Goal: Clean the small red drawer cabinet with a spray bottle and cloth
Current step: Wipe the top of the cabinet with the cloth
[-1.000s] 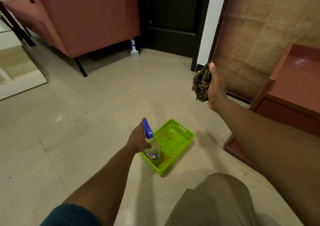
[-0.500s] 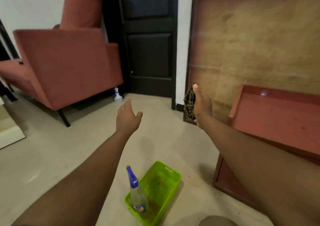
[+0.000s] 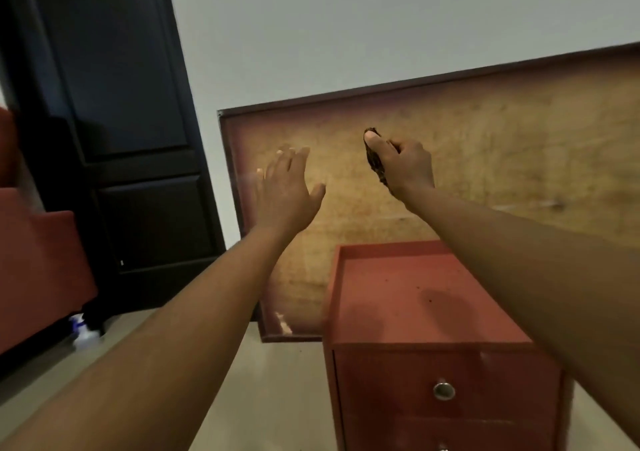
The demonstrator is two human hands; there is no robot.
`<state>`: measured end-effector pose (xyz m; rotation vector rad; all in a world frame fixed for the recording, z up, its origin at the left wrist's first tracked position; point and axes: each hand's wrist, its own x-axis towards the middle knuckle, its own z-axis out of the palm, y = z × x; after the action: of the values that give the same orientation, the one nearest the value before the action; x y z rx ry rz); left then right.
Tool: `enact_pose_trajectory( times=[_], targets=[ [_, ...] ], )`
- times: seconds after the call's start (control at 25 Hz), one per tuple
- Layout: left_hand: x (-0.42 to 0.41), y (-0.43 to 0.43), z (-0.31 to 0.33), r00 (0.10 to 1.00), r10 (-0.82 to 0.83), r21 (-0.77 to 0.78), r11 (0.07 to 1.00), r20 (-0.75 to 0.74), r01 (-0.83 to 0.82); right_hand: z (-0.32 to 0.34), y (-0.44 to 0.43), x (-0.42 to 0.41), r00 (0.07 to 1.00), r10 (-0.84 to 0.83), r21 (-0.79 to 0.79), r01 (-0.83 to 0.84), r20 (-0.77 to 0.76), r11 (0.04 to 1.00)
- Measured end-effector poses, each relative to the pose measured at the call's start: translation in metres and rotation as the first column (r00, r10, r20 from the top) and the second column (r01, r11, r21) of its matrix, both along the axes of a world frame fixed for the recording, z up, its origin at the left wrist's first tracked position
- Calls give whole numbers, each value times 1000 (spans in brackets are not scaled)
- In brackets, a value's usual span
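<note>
The small red drawer cabinet [image 3: 408, 298] stands low at centre right, its top bearing a wet patch and its front showing round metal knobs. My right hand [image 3: 407, 168] is raised above and behind the cabinet, shut on a dark patterned cloth [image 3: 375, 163]. My left hand [image 3: 285, 191] is held up in the air left of it, fingers spread, holding nothing. The spray bottle I held earlier and the green basket are out of view.
A large wooden board [image 3: 485, 160] leans on the wall behind the cabinet. A dark door [image 3: 114, 121] is at left, a red sofa [image 3: 38, 270] at the far left, with another spray bottle [image 3: 83, 334] on the floor beneath it.
My left hand let go of the spray bottle beside the green basket and rose, open. The view tilted up, so basket and bottle dropped out of sight. My right hand kept the cloth.
</note>
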<state>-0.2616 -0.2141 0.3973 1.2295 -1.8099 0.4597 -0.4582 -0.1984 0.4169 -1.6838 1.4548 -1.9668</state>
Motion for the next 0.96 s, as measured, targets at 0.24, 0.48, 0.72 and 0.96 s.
enact_pose_trajectory(
  times=[0.24, 0.48, 0.72, 0.96],
  targets=[
    [-60, -15, -27, 994, -58, 25, 998, 95, 55, 5, 32, -137, 916, -371, -1, 375, -152, 927],
    [-57, -45, -96, 971, 7, 191, 980, 238, -53, -34, 28, -154, 893, -365, 77, 397, -263, 915],
    [-44, -90, -216, 983, -16, 763, 633, 182, -131, -73, 11, -161, 900, -261, 111, 316, -349, 942],
    [-37, -113, -229, 999, -33, 822, 569, 20, 3, -141, -13, -174, 875, -260, 157, 348, -408, 924]
  ],
)
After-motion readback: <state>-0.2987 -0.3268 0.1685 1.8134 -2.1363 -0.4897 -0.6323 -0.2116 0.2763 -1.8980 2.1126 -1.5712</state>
